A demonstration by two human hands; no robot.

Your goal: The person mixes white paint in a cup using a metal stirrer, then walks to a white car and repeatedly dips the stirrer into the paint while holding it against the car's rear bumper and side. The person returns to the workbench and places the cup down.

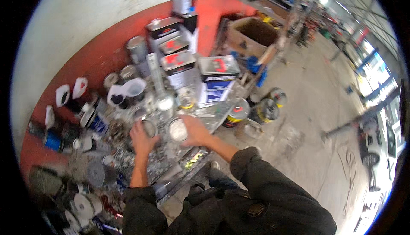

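Observation:
My right hand (196, 131) is wrapped round the side of a small round tub (177, 130) with whitish contents or a whitish top; blur hides which. Just left of it, my left hand (142, 140) curves its fingers and thumb round a similar round container (150, 128) with a greyish top. Both containers are over the paint-spattered bench (166, 154), a short gap apart. Whether they rest on it or are lifted slightly, I cannot tell. Beyond them stands a clear cup (165, 104) with something white in it.
Rectangular metal cans (219, 79) crowd the bench's far side. White plastic cups (135, 88) and bottles (62, 95) line the left by the red-and-white wall. Paint tins (267, 110) and a cardboard box (253, 33) sit right of the bench. A white car (381, 137) is at far right.

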